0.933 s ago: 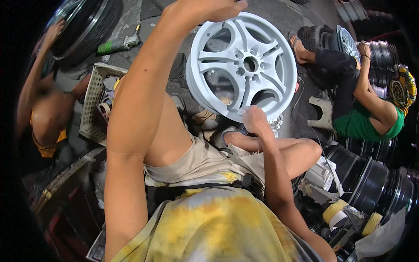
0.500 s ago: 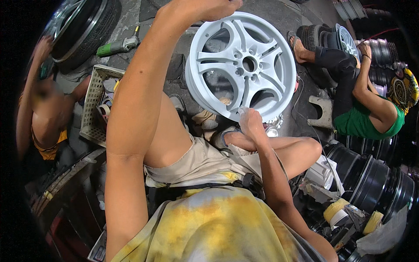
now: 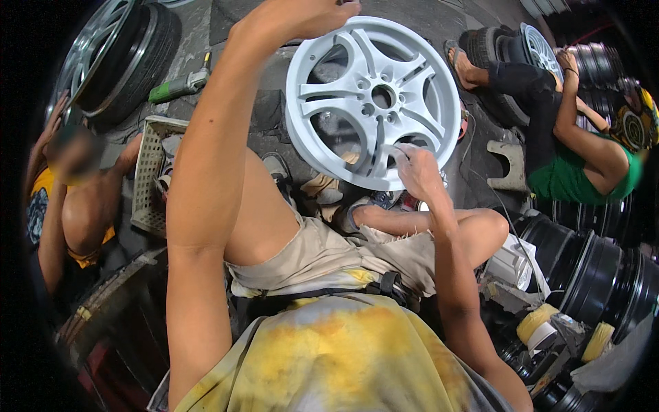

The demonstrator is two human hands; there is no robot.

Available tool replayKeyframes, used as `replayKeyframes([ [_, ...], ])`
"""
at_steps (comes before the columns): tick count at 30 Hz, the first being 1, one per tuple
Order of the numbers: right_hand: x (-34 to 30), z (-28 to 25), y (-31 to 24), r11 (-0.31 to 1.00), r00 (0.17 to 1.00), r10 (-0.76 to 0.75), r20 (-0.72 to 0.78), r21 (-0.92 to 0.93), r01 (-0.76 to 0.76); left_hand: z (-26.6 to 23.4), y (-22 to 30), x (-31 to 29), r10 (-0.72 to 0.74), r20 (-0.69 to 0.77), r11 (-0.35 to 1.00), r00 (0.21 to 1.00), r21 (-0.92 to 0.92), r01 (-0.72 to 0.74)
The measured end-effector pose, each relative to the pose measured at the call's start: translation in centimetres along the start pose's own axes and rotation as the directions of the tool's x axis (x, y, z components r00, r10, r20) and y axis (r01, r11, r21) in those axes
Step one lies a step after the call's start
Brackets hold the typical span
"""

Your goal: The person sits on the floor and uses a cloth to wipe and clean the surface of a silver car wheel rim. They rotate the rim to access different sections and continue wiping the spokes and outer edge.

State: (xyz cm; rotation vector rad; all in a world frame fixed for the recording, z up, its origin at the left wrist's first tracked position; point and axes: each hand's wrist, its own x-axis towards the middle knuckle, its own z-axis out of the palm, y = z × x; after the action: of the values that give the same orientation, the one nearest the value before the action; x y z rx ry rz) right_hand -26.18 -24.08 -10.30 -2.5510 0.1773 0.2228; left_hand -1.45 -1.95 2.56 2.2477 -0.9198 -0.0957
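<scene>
A pale grey alloy wheel (image 3: 347,141) with split spokes lies in front of my crossed legs, face up and slightly tilted. My right hand (image 3: 420,172) is over its near rim, beside the base of a spoke. Its fingers are closed on a small pale piece (image 3: 396,154) that looks like sandpaper, mostly covered by the fingers. My left hand (image 3: 322,17) is by the wheel's far left edge, its fingers curled. The picture's top edge cuts it off, so what it grips is not visible.
A green angle grinder (image 3: 175,88) lies at the left, near a tyred wheel (image 3: 141,69) and a perforated crate (image 3: 146,178). One person crouches left; another, in a green shirt (image 3: 583,175), sits right by another wheel (image 3: 539,48). Dark rims (image 3: 583,275) and tape rolls (image 3: 539,326) lie lower right.
My right hand has moved up and right from the wheel's near edge, still closed on the pale piece. My left hand has shifted slightly left in the picture; so has the wheel.
</scene>
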Motion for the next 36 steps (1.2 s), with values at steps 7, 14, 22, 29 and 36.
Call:
replayKeyframes([
  [7,0.1,-1.4,1.0,0.623,0.857,-0.305,0.416,-0.593,0.51,0.1,-0.1,0.0,0.024,-0.029,1.0,0.999,-0.019,-0.024],
  [14,1.8,-2.8,-1.4,0.46,0.735,-0.439,0.517,-0.574,0.678,-0.1,-1.7,0.2,0.084,-0.114,0.994,0.99,0.077,-0.076],
  [22,2.6,0.8,1.5,0.431,0.774,-0.189,0.604,-0.657,0.618,-0.9,-1.1,-0.6,0.05,-0.064,0.999,0.997,0.011,-0.05],
  [29,2.2,1.1,-0.5,0.452,0.71,-0.119,0.694,-0.599,0.661,-0.4,-2.1,-0.7,0.017,-0.063,0.999,0.998,0.039,-0.015],
  [36,1.6,1.3,0.9,0.436,0.705,-0.193,0.682,-0.584,0.684,-0.7,-1.5,-0.8,-0.051,-0.027,0.998,0.998,0.039,0.052],
])
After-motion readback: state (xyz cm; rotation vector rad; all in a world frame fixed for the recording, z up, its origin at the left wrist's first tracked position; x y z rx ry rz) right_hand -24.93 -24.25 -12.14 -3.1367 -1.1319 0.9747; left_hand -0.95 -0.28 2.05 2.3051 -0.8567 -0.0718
